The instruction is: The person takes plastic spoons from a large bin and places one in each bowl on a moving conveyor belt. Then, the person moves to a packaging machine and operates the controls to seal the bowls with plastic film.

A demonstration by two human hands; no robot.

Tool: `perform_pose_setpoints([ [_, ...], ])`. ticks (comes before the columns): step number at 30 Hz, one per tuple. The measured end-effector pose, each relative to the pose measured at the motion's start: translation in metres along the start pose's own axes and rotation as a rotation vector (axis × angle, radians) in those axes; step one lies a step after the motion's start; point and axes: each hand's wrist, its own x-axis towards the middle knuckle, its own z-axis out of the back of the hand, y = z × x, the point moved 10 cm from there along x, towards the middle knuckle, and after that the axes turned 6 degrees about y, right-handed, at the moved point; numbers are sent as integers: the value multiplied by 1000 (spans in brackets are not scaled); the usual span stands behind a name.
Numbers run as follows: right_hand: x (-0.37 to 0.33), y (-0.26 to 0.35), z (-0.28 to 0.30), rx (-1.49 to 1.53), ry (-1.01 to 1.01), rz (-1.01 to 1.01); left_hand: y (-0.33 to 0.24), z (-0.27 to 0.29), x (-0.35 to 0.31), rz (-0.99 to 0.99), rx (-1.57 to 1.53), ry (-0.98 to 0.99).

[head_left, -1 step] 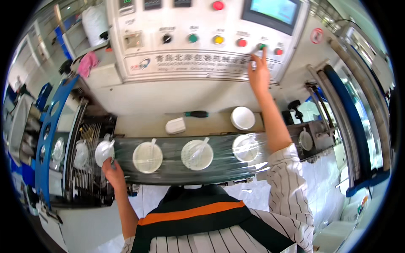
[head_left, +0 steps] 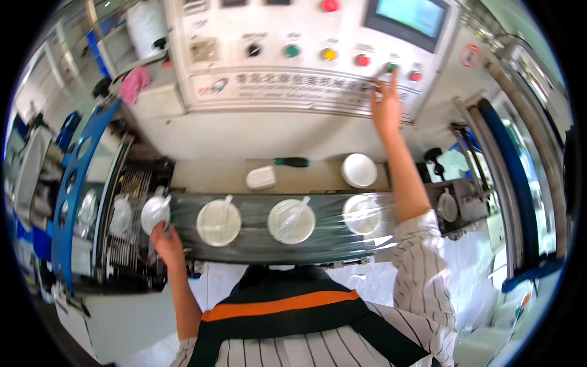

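At the left end of the film-covered conveyor belt (head_left: 254, 244), the fingertips of my left hand (head_left: 167, 243) touch the near edge of a white bowl (head_left: 154, 214) under clear film. Its fingers are parted, not wrapped round the bowl. Up at the control panel (head_left: 263, 110), my right hand (head_left: 386, 110) has its index finger stretched onto a green button (head_left: 392, 66), with the thumb apart and nothing held. Between my arms, three white bowls (head_left: 219, 224) lie in a row under the film, each with a pale spoon-like strip sticking out at its rim.
Behind the belt, a ledge carries a green-and-black-handled screwdriver (head_left: 292, 162), a white block (head_left: 261, 177) and loose white bowls (head_left: 359, 170). A blue perforated frame (head_left: 76, 177) stands left. Film rollers (head_left: 510, 165) stand right. Another bowl (head_left: 447, 205) sits beyond my right forearm.
The whole view has shifted slightly, so the panel and belt appear a little farther right and the panel higher. Both hands keep their places at the bowl and the button.
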Motion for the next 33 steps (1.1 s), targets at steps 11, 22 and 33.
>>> perform_pose_setpoints([
  [11,20,-6,-8,-422,145,42,-20,15,10,-36,82,-90],
  [22,24,-18,-24,-524,192,7,-112,14,-18,-274,-224,67],
  [33,9,-15,-14,-369,132,-32,-195,-18,-103,-414,-603,596],
])
